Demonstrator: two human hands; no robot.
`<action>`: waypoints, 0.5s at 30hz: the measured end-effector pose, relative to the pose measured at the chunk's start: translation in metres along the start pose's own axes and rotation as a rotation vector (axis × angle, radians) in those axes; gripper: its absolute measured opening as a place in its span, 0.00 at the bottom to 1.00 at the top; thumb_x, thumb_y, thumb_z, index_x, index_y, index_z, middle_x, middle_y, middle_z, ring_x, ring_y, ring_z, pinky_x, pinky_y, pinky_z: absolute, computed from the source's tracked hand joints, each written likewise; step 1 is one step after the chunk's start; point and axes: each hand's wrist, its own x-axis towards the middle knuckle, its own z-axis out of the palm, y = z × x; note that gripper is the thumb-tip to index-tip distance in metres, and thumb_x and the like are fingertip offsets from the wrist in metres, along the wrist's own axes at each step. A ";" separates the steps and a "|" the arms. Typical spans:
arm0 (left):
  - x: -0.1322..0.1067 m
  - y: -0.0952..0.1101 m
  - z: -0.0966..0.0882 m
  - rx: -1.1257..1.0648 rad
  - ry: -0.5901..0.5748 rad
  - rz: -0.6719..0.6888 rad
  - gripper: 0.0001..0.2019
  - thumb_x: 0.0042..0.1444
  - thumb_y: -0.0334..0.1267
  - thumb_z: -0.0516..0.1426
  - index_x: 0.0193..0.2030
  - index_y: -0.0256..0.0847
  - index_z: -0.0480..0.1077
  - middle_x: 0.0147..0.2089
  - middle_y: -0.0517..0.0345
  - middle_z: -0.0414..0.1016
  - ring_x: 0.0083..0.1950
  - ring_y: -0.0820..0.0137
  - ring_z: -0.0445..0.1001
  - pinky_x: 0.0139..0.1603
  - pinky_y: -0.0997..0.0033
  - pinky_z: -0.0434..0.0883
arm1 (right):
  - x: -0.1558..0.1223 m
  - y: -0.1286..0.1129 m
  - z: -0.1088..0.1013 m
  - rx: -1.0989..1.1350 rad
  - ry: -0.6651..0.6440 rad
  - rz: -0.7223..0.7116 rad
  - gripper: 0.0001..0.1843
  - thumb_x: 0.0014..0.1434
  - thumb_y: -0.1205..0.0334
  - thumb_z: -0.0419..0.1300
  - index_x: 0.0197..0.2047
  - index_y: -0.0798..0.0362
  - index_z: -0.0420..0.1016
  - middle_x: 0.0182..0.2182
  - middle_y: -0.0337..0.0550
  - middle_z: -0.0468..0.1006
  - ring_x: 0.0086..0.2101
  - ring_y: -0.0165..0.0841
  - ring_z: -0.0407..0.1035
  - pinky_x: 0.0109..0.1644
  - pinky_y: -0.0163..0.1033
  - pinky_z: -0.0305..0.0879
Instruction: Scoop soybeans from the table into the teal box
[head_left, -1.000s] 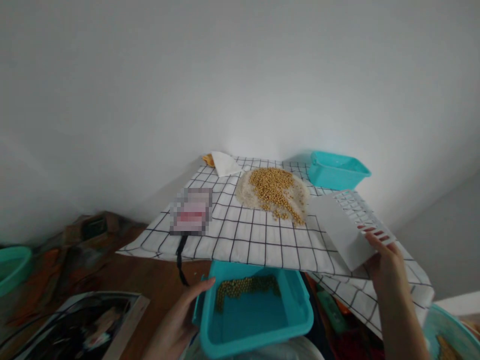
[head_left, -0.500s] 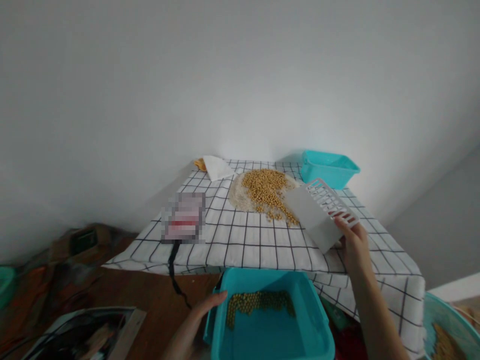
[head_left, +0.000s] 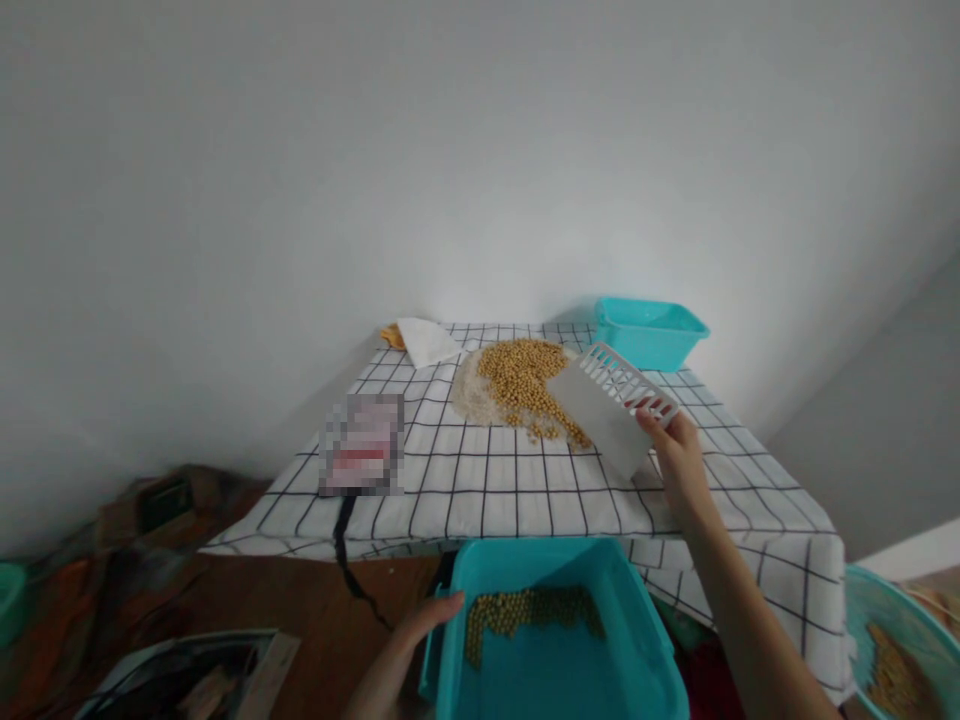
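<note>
My right hand (head_left: 675,450) grips a white slotted plastic scoop (head_left: 609,405) and holds it tilted at the right edge of a pile of yellow soybeans (head_left: 525,375) lying on white grains on the checked tablecloth (head_left: 487,470). Below the table's front edge, my left hand (head_left: 420,625) holds the left rim of a turquoise tub (head_left: 555,640). A strip of soybeans lies inside that tub.
A second turquoise tub (head_left: 649,330) stands at the back right of the table. A white folded paper (head_left: 424,340) lies at the back, a blurred pink card (head_left: 362,445) at the left. A bowl with beans (head_left: 900,650) sits low right. Clutter fills the floor at left.
My right hand has carried the scoop left and away from me, up to the bean pile. The view has shifted, and the near tub sits lower in the picture.
</note>
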 end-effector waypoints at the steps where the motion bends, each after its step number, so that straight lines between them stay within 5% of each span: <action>1: -0.001 0.003 0.003 -0.022 -0.012 -0.019 0.21 0.28 0.46 0.71 0.36 0.53 0.82 0.51 0.54 0.82 0.58 0.43 0.71 0.57 0.49 0.71 | 0.001 0.001 0.001 -0.023 -0.001 -0.009 0.16 0.55 0.51 0.59 0.41 0.52 0.78 0.35 0.43 0.81 0.39 0.41 0.72 0.43 0.42 0.65; 4: -0.004 0.014 0.015 -0.058 -0.012 -0.068 0.20 0.26 0.45 0.72 0.33 0.53 0.82 0.49 0.55 0.83 0.57 0.44 0.72 0.57 0.50 0.71 | 0.006 0.004 0.000 -0.067 0.008 -0.026 0.16 0.55 0.51 0.59 0.41 0.52 0.78 0.36 0.42 0.81 0.38 0.40 0.72 0.44 0.42 0.64; 9: -0.006 0.029 0.031 -0.142 0.006 -0.264 0.12 0.39 0.51 0.67 0.30 0.50 0.81 0.40 0.53 0.86 0.56 0.47 0.74 0.60 0.49 0.68 | 0.016 0.002 0.002 -0.086 -0.001 -0.045 0.16 0.55 0.51 0.59 0.41 0.52 0.78 0.37 0.42 0.81 0.40 0.41 0.72 0.45 0.43 0.63; 15: -0.007 0.035 0.041 -0.324 -0.076 -0.400 0.09 0.51 0.45 0.61 0.31 0.46 0.82 0.36 0.55 0.87 0.52 0.53 0.78 0.60 0.55 0.69 | 0.026 -0.003 0.017 0.000 -0.009 -0.033 0.15 0.52 0.51 0.61 0.39 0.52 0.78 0.34 0.43 0.81 0.38 0.41 0.72 0.42 0.42 0.65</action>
